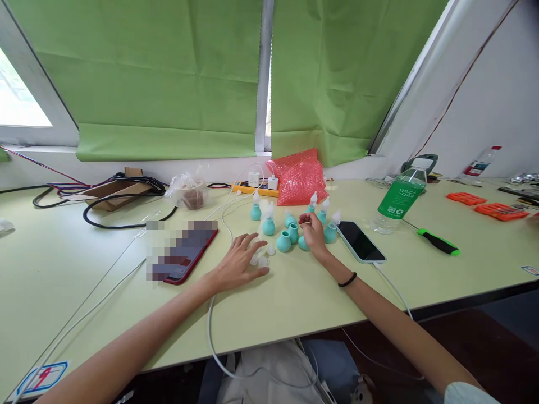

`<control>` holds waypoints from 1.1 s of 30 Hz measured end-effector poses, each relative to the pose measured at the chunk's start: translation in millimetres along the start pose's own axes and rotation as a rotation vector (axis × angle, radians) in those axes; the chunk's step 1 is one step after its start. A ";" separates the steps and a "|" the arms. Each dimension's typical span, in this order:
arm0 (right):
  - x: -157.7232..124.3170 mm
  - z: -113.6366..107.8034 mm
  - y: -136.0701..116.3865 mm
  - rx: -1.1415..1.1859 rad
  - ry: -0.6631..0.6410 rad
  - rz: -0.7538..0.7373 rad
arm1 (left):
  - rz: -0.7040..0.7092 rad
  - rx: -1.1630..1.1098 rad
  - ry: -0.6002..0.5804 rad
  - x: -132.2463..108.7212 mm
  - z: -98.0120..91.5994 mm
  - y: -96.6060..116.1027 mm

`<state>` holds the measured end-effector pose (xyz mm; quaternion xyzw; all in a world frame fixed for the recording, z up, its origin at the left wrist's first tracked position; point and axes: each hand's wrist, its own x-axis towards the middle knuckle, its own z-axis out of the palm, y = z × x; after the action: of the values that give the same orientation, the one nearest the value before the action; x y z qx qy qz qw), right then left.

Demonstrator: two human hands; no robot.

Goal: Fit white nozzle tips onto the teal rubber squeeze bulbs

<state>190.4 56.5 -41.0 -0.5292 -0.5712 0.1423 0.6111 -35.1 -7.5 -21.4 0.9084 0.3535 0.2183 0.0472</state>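
Several small teal squeeze bulbs stand on the table in front of me. Some, like the tipped bulb (268,226), carry a translucent pointed nozzle; others, like the bare bulb (284,242), show an open round mouth. My left hand (238,264) is spread over the table, palm down, beside a few loose translucent nozzles (263,262), and seems to hold nothing. Among the bulbs on the right is my right hand (312,231), its fingers curled together. Whatever it may pinch is hidden. A teal bulb (303,243) lies partly behind this hand.
A red-edged phone (189,258), partly pixelated, lies left; another phone (361,242) charges at right. Behind are a pink bubble-wrap bag (297,178), a yellow power strip (261,189) and a plastic-wrapped bowl (192,195). Right are a bottle (400,196) and screwdriver (438,241). White cables cross the table.
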 end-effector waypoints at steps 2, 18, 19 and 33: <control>-1.0 -0.3 -4.0 -0.012 0.003 -0.022 | 0.024 0.029 -0.021 -0.4 0.1 -0.2; 24.2 -33.6 -3.2 -0.296 0.356 0.007 | -0.043 0.122 0.045 0.1 -1.5 1.1; 24.6 -32.6 0.0 -0.244 0.359 0.012 | -0.051 0.120 0.049 0.3 -1.9 1.1; -28.9 -15.7 -85.8 0.722 0.013 -0.097 | 0.049 -0.196 0.359 -5.2 -12.3 23.0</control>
<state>157.9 -7.9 16.0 -0.2525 -0.5048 0.3022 0.7681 -29.5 -28.9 -6.7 0.8543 0.3109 0.4113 0.0662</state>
